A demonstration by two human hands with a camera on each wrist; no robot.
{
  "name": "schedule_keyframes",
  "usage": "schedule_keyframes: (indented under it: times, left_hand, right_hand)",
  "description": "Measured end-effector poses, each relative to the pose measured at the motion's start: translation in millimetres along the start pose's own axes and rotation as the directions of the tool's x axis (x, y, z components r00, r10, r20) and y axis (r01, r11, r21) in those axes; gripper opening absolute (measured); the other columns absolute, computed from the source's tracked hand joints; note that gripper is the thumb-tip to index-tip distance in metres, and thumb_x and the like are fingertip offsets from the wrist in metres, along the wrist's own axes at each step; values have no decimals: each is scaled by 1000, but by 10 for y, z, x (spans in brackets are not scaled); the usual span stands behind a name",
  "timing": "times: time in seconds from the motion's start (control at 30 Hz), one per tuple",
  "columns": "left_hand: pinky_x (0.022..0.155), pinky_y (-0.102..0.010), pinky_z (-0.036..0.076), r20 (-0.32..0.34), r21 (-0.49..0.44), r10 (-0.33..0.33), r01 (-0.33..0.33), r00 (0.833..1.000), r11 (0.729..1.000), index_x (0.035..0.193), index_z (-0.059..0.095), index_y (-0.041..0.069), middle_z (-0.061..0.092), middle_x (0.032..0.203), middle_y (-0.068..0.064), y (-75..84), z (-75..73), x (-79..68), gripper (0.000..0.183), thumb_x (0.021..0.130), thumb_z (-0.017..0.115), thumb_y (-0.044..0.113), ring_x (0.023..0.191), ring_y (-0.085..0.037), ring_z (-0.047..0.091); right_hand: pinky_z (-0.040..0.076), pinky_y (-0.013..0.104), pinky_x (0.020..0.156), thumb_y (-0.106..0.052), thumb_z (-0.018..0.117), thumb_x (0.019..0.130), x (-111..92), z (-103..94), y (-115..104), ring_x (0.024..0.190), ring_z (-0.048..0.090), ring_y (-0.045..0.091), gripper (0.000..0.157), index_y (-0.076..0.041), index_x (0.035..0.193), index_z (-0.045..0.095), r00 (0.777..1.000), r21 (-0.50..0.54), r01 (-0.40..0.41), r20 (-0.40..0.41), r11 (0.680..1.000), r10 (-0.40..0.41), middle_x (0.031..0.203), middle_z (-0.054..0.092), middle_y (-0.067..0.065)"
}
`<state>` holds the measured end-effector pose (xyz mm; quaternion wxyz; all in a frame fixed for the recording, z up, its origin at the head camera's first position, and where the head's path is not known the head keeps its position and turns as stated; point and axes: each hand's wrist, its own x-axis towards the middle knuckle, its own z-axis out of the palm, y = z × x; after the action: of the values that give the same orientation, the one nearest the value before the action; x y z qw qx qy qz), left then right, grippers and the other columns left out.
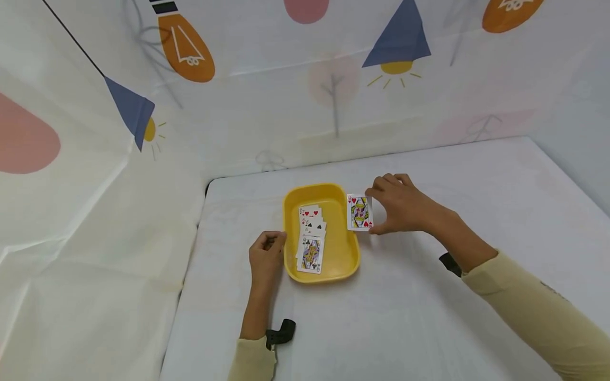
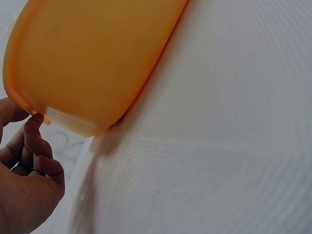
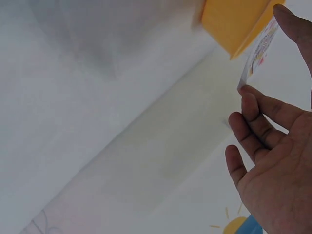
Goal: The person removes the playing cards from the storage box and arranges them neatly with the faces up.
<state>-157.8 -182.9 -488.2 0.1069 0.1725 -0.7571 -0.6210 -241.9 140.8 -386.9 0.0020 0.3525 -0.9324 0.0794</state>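
A yellow tray (image 1: 341, 250) sits on the white table and holds several playing cards (image 1: 311, 238), a queen of clubs on top. My right hand (image 1: 399, 205) pinches a queen of hearts card (image 1: 359, 212) by its two short edges, just right of the tray's rim. In the right wrist view the card (image 3: 258, 48) stands between thumb and fingers (image 3: 253, 112) beside the tray (image 3: 233, 22). My left hand (image 1: 266, 255) rests at the tray's left edge, its fingers loosely curled. The left wrist view shows those fingers (image 2: 36, 146) touching the tray's (image 2: 87, 58) corner lip.
The table (image 1: 429, 307) is covered in white cloth, with patterned cloth walls at the back and left. A black wrist strap (image 1: 281, 332) shows on the left forearm, another (image 1: 450, 263) on the right.
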Motion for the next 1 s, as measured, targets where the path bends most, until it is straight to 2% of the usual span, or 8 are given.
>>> schedule_keyframes:
  times: [0.37, 1.0]
  left_hand:
    - [65, -23, 48, -6, -7, -12, 12, 1000, 1000, 99, 72, 10, 64, 93, -8, 23, -16, 0, 21, 91, 73, 30, 80, -21, 56]
    - [67, -26, 50, 10, -47, -40, 41, 999, 998, 99, 72, 11, 65, 94, -9, -5, -4, 13, 22, 90, 74, 31, 80, -21, 57]
  right_hand:
    - [28, 55, 103, -51, 88, 67, -24, 28, 188, 112, 46, 29, 78, -4, 124, 63, 1000, -8, -28, -10, 1000, 28, 113, 55, 8]
    - [30, 56, 102, -49, 88, 68, 128, 256, 313, 113, 45, 31, 79, -3, 126, 62, 997, -6, -44, 71, 999, 44, 117, 54, 12]
